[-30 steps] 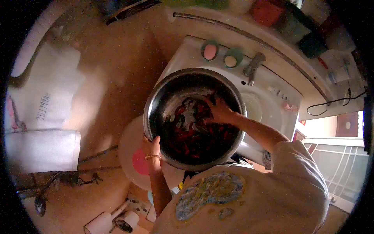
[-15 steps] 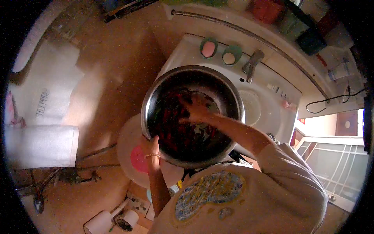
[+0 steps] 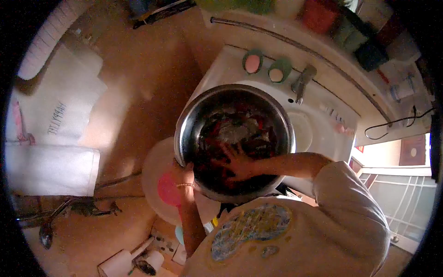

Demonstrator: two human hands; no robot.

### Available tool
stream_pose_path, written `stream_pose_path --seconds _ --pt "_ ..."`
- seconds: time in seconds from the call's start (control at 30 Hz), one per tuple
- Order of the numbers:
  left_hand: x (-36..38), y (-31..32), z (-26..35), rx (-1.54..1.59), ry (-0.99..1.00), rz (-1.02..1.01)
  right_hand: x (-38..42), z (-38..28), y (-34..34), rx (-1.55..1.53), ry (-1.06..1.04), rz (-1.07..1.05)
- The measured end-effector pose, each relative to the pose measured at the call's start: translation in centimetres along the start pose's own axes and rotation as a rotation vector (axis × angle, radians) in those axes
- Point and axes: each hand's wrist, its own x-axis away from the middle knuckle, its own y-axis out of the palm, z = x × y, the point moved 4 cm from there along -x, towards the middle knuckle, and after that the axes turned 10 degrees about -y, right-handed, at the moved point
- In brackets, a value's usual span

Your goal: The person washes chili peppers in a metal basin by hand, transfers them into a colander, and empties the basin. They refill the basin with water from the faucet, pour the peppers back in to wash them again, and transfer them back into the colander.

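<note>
A large round metal basin (image 3: pixel 188 127) rests over the sink. Inside it lie dark red pieces (image 3: pixel 214 129) in what looks like liquid; their kind is too dim to make out. My left hand (image 3: pixel 183 174), with a bracelet at the wrist, grips the near left side of the basin, thumb over the rim. Reaching in from the right, my right hand (image 3: pixel 240 164) is down among the dark red pieces. Its fingers are spread and pointing up and left, and I see nothing held in them.
Behind the basin is the white sink counter (image 3: pixel 221 69) with a faucet (image 3: pixel 303 83) and two green soap dishes, one with pink soap (image 3: pixel 252 63), one with pale soap (image 3: pixel 276 75). A pale tub with a pink scoop (image 3: pixel 170 188) stands below left. White towels (image 3: pixel 55 171) hang farther left.
My right hand has moved toward me, to the near part of the basin, uncovering the far side of the contents. My left hand keeps its hold on the rim.
</note>
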Motion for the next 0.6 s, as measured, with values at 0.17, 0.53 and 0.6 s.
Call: stream_pose_path --seconds 0.17,0.53,0.6 --pt "0.5 -0.2 0.6 0.002 -0.023 -0.007 -3.0 4.0 -0.9 0.124 -0.041 -0.234" --pt "0.0 0.3 -0.9 0.024 -0.034 -0.051 -4.0 5.1 1.2 0.187 -0.071 -0.123" --pt "-0.4 1.2 -2.3 -0.071 -0.025 0.136 -4.2 6.9 2.7 0.384 0.048 0.060"
